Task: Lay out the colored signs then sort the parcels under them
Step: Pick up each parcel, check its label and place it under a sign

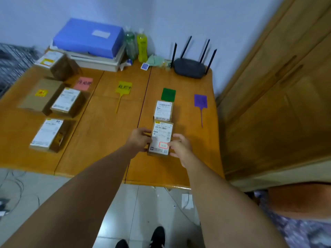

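Signs laid out; sorting step in hand. Left hand (140, 138) and right hand (180, 147): fingers grasped labelled parcel (161, 135) by long sides, in green sign (168, 94) column, right beside sorted parcel (163, 110). Next, probably: release squarely, then fetch from unsorted parcels (66, 102) at worktop (107, 140) left.

One wide-angle head-worn view from above, forward and down onto the table (100, 136), close to its near edge.

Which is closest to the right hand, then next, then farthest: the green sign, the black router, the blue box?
From the right hand, which holds a parcel:
1. green sign, straight ahead.
2. black router, farther back, slightly right.
3. blue box, far back on the left.
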A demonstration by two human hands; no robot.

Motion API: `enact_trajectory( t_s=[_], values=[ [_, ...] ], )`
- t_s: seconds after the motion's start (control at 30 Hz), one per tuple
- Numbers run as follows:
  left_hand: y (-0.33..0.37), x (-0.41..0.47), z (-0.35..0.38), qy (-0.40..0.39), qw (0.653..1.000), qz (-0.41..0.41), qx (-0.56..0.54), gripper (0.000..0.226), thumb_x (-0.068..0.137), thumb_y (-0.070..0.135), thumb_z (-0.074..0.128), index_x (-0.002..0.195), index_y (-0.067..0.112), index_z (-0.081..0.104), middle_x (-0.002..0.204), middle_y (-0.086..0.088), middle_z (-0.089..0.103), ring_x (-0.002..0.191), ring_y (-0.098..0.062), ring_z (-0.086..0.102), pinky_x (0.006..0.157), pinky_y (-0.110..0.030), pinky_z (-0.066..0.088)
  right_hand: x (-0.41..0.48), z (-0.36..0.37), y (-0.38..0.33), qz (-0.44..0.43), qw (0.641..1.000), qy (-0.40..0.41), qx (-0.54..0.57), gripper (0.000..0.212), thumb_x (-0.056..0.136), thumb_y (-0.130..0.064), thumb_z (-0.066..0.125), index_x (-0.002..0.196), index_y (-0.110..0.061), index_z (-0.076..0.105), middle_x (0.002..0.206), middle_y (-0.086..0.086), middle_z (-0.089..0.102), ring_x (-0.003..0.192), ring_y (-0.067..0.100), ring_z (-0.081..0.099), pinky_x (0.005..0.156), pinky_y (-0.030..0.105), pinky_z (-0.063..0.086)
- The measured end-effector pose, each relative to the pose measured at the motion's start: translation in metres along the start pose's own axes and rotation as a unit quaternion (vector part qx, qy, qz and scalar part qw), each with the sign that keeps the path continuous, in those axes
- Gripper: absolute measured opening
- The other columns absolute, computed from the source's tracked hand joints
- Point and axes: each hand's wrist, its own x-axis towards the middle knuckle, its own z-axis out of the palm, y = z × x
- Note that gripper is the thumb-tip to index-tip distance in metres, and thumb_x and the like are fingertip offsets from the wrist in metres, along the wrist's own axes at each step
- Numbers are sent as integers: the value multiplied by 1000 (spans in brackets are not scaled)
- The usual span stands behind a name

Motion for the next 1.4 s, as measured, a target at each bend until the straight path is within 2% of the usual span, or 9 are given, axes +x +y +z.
enact_trajectory(
  t_s=[0.4, 0.7, 0.8, 0.9, 0.97, 1.1, 1.2, 1.3, 1.4],
  values=[
    [-54, 26, 0, 3, 999, -29, 18, 45, 91, -11, 59, 134, 2, 56, 125, -21, 66, 110, -41, 67, 83, -57, 61, 29, 25, 50, 23, 1000, -1, -9, 50, 90, -1, 69, 133, -21, 55, 122, 6, 66, 101, 21, 65, 73, 34, 59],
    [-63, 35, 12, -21, 999, -38, 22, 47, 95, -2, 61, 141, 3, 52, 129, -20, 65, 113, -41, 66, 87, -61, 59, 36, 21, 59, 33, 999, 12, -25, 55, 91, -2, 68, 141, -19, 52, 129, 8, 65, 111, 26, 66, 89, 42, 58],
    [-59, 34, 10, -24, 998, -34, 36, 46, 96, 2, 62, 141, 2, 51, 132, -23, 63, 116, -40, 64, 94, -57, 57, 37, 20, 55, 12, 998, 29, -57, 49, 91, -6, 68, 137, -18, 55, 126, 6, 66, 107, 23, 65, 82, 34, 56],
    [-50, 28, -1, -17, 998, -12, 58, 50, 95, 10, 66, 142, 2, 49, 132, -20, 61, 119, -37, 61, 98, -52, 55, 35, 20, 41, -24, 994, 72, -73, 39, 91, -9, 66, 128, -21, 59, 112, 1, 66, 84, 11, 62, 61, 24, 46],
    [-42, 22, -14, -4, 998, -1, 68, 50, 93, 16, 69, 139, 6, 53, 128, -18, 63, 115, -35, 62, 98, -49, 55, 31, 22, 25, -47, 991, 95, -76, 28, 90, -11, 66, 115, -24, 61, 108, 1, 69, 77, 8, 62, 59, 25, 46],
    [-26, 4, -55, 19, 998, 18, 57, 44, 92, 17, 69, 133, 6, 57, 115, -19, 67, 94, -30, 60, 78, -44, 51, 15, 44, -13, -90, 990, 83, -66, 31, 87, -8, 64, 116, -19, 66, 114, 5, 69, 96, 23, 65, 80, 31, 50],
    [-16, -11, -96, 30, 997, 28, 62, 41, 95, 18, 67, 133, 8, 57, 115, -21, 66, 95, -33, 61, 78, -51, 52, -5, 73, -41, -120, 989, 56, -62, 31, 87, -7, 62, 116, -18, 66, 115, 5, 68, 97, 24, 64, 79, 30, 47],
    [-3, -29, -144, 57, 996, 43, 58, 38, 96, 19, 67, 131, 9, 58, 107, -17, 65, 93, -33, 61, 77, -48, 52, -31, 110, -71, -151, 985, 37, -74, 31, 88, -10, 61, 117, -21, 66, 113, -1, 67, 96, 19, 61, 78, 30, 45],
    [13, -53, -200, 103, 991, 66, 56, 32, 95, 22, 67, 125, 12, 61, 113, -18, 67, 103, -33, 66, 89, -52, 57, -59, 152, -102, -174, 981, 22, -83, 28, 88, -12, 62, 114, -23, 66, 111, -4, 68, 99, 18, 60, 82, 30, 45]
  ],
)
